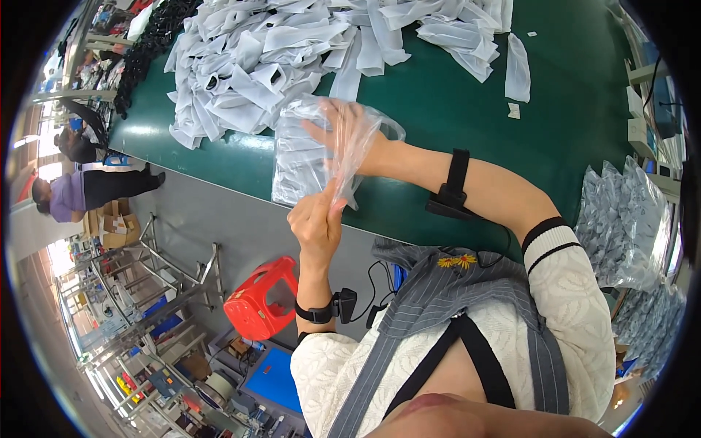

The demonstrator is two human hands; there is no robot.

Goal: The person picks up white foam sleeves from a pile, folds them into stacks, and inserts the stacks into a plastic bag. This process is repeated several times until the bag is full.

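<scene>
A clear plastic bag (296, 171) filled with pale grey-white folded pieces lies at the near edge of the green table. My left hand (315, 225) is closed on the bag's loose film at its near right side, the thumb and fingers pinching it. My right hand (347, 135) rests over the filled bag with its fingers spread, and the loose clear film covers it; whether it is inside the bag's mouth I cannot tell for certain. Just beyond the bag spreads a big heap of the same pale thin pieces (248, 80), some with dark spots.
The green table (453, 124) carries a single pale piece (518, 69) and a small white tag (514, 110). Black items (150, 51) are heaped at the far left. Filled clear bags (624, 219) stand at right. A red stool (259, 299) is on the floor; another person (87, 191) stands left.
</scene>
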